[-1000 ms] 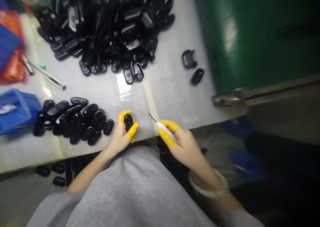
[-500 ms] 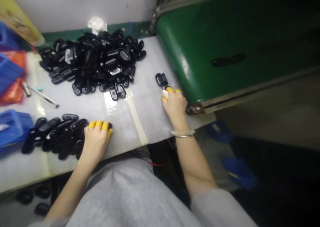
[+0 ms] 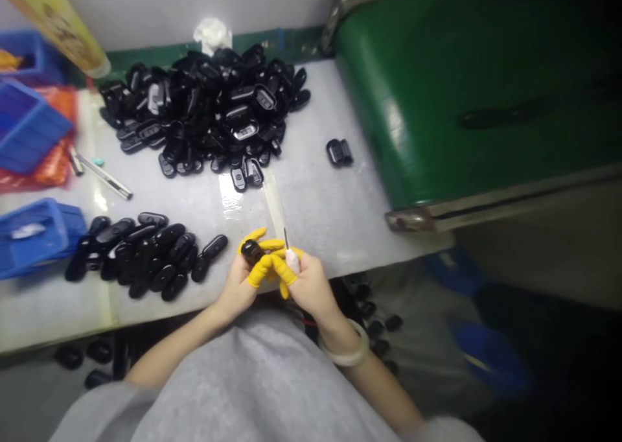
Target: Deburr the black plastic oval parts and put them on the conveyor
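Note:
My left hand (image 3: pixel 240 279), with yellow finger cots, pinches a small black oval plastic part (image 3: pixel 251 251) at the near edge of the white table (image 3: pixel 330 215). My right hand (image 3: pixel 306 283), also with yellow finger cots, is closed on a thin white-handled tool (image 3: pixel 290 254) whose metal tip points up beside the part. Both hands meet at the table's front edge, fingers touching.
A big heap of black parts (image 3: pixel 208 115) lies at the back, a smaller group (image 3: pixel 146 254) to the left of my hands. One loose black part (image 3: pixel 339 151) sits right of the heap. Blue bins (image 3: pixel 34 234) and a metal rod (image 3: pixel 104 177) are at left, a green machine (image 3: pixel 466 92) at right.
My right hand came back from the loose part near the green machine, my left hand lifted off the small pile. Both now meet at the table's edge with a black part and the tool.

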Available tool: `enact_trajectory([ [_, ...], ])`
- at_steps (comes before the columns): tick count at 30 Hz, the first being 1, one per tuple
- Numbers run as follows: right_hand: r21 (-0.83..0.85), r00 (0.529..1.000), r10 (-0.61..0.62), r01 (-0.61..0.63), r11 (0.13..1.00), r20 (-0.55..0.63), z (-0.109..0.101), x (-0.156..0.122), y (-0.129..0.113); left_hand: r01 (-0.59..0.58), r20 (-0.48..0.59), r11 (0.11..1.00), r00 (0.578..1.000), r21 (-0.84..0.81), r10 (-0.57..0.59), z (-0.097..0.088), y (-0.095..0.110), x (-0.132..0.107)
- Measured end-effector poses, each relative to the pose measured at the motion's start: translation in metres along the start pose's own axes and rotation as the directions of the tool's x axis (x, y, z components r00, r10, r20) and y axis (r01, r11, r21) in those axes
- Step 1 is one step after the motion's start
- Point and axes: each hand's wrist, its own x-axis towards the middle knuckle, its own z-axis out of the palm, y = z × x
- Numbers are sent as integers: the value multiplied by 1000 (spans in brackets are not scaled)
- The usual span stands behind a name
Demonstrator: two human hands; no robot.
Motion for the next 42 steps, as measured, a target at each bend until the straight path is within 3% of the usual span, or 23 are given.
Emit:
enact_trajectory([
  [2,-206,992,-99,81,975,-75,-11,-3,-1,-4,-49,999,999,-36,2,-3,-2,-2],
  [4,-440,970,-235,188,878,-55,-26,-6,-6,46,-35,996,998,-82,-49,-9,-2,-4],
  [7,-734,896,-422,379,563,138,-38,-14,-20,160,25,979,987,-124,-158,-15,-2,-6],
  [9,-793,838,-447,489,363,312,-38,-19,-30,205,31,971,979,-123,-203,-16,-3,-7],
  [11,-800,802,-415,551,239,429,-33,-24,-38,220,17,969,976,-111,-219,-16,-3,-7],
  [15,-843,809,-345,531,82,476,-23,-30,-48,220,-13,974,975,-44,-221,-15,-4,-7],
  [19,-844,815,-296,534,53,497,-22,-31,-52,223,-21,974,975,33,-223,-15,-5,-8],
  [23,-846,836,-227,528,77,500,-24,-30,-55,216,-26,972,976,87,-215,-16,-6,-8],
  [29,-870,881,43,456,186,471,-21,-29,-62,176,-44,965,984,196,-171,-17,-12,-9],
  [35,-891,865,233,403,210,446,-17,-20,-73,118,-82,920,992,373,-94,-18,-13,-8],
  [38,-891,871,207,407,201,445,-13,-19,-70,127,-76,915,992,382,-106,-18,-10,-5],
  [42,-887,894,35,439,140,448,-7,-29,-57,120,-67,926,992,359,-103,-18,-7,-3],
])
